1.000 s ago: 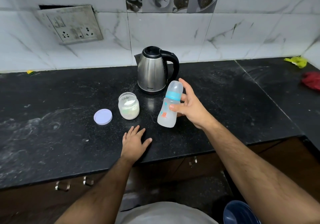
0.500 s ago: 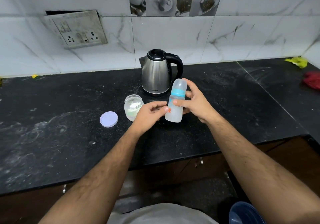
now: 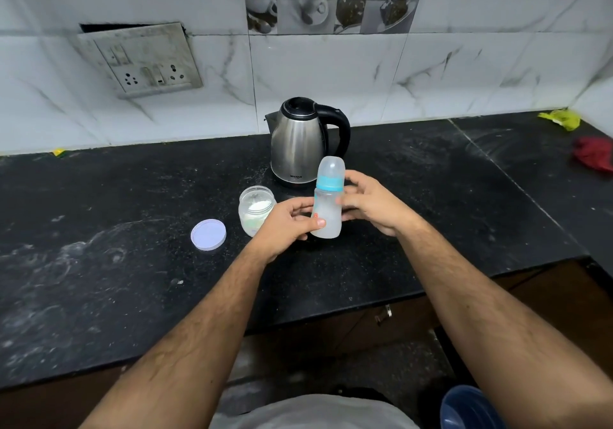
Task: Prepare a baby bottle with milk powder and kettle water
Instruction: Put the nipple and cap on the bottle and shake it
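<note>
A translucent baby bottle [image 3: 327, 209] with a teal collar and a clear cap is held upright just above the black counter [image 3: 99, 262]. My left hand [image 3: 285, 224] grips its lower body from the left, thumb across the front. My right hand [image 3: 371, 204] holds it from the right, fingers behind the upper body. An open jar of white milk powder [image 3: 255, 208] stands just left of the bottle, its pale lid [image 3: 208, 234] lying flat further left. The steel kettle [image 3: 298, 143] with a black handle stands behind the bottle.
A wall socket plate [image 3: 146, 63] hangs on the tiled wall at the back left. A red cloth [image 3: 593, 155] and a yellow scrap [image 3: 562, 118] lie at the far right of the counter. A blue bucket rim [image 3: 464, 408] shows below the counter edge.
My left hand rose from the counter's front edge and closed on the bottle's lower body. The bottle went from tilted to upright, with both hands now on it.
</note>
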Demonstrator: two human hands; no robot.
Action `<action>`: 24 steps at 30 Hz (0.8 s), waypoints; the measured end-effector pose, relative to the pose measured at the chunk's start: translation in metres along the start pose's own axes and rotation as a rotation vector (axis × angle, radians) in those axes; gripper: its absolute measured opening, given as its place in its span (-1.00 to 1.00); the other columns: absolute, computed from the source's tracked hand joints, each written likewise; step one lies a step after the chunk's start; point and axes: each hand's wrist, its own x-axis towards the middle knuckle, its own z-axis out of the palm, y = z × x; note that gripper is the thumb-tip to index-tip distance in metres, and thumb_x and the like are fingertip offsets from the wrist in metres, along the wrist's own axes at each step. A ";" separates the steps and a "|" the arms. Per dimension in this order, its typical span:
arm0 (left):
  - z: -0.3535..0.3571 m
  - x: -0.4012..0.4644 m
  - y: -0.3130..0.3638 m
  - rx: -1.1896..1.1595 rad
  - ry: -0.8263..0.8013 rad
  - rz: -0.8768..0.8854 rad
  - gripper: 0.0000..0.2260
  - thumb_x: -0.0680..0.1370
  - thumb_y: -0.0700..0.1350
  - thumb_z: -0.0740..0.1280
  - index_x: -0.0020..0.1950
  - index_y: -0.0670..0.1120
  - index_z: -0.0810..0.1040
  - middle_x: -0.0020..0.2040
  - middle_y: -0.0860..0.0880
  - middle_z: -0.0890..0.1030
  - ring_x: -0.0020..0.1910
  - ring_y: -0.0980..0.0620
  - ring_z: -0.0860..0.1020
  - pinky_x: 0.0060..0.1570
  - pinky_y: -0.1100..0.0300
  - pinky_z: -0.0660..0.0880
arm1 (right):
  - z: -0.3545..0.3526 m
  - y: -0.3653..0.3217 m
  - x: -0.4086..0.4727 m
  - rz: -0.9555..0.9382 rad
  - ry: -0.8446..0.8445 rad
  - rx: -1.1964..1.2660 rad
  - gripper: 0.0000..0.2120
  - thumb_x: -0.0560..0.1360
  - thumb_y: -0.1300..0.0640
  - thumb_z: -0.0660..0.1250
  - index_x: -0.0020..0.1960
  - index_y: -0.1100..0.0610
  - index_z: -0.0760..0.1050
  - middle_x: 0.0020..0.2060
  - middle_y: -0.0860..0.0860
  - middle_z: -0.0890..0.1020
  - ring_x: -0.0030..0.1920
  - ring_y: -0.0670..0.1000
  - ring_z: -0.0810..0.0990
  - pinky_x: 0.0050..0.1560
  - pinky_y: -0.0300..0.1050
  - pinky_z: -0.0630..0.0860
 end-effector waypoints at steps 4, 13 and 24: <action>0.003 0.009 -0.003 0.028 -0.012 -0.023 -0.63 0.47 -0.25 0.48 0.23 0.03 0.57 0.10 0.06 0.70 -0.11 0.14 0.62 -0.20 0.24 0.49 | -0.010 0.016 0.005 0.025 -0.039 0.019 -0.51 0.50 0.46 0.32 0.39 0.19 0.44 0.13 0.17 0.66 0.14 0.10 0.66 0.20 0.11 0.59; 0.012 0.049 -0.022 0.168 0.040 -0.086 -0.69 0.52 -0.20 0.44 0.20 0.09 0.60 -0.09 0.18 0.71 -0.17 0.20 0.58 -0.20 0.24 0.46 | -0.032 0.059 0.033 0.059 -0.012 -0.023 -0.57 0.49 0.49 0.33 0.32 0.22 0.49 0.17 0.14 0.65 0.13 0.07 0.67 0.14 -0.07 0.62; 0.027 0.122 -0.046 0.412 0.230 -0.078 -0.61 0.47 -0.20 0.49 0.29 0.01 0.61 -0.13 0.20 0.64 -0.28 0.43 0.53 -0.10 0.30 0.46 | -0.063 0.081 0.100 -0.037 0.061 -0.317 -0.49 0.46 0.41 0.40 0.37 0.13 0.47 0.20 0.01 0.63 0.18 -0.08 0.60 0.15 -0.32 0.50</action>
